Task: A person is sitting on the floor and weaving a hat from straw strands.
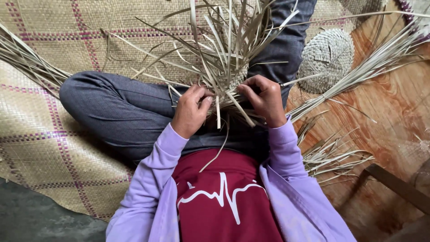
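Woven piece (235, 78), unfinished: a small patch of plaited pale strips held above the lap, near the middle of the view; loose strip ends fan up and outward from it toward the far side, left free so each can be picked out in turn.

Left hand (190, 112): fingers curled together, thumb and forefinger pinched on a strip at the near left edge of the piece (apparently steadying that side).

Right hand (265, 99): fingers bent and closed on the near right edge of the piece, thumb pressing strips down against the plaited part; whether one strip or several lie under the thumb cannot be told.

Legs (130, 112): crossed, in grey trousers; the piece sits over the lap, so the knees serve as a rest and keep the work close to both hands.

Mat (40, 148): large, straw-coloured with purple check lines, spread under the person on the left and far sides.

Round woven cap (326, 58): a finished domed piece, lying on the wooden floor (389, 116) to the far right, well apart from the hands.

Bundles of strips: one bundle (22, 58) on the far left across the mat; another (380, 58) on the right over the floor (both within arm's reach); shorter strips (331, 157) lie near right.
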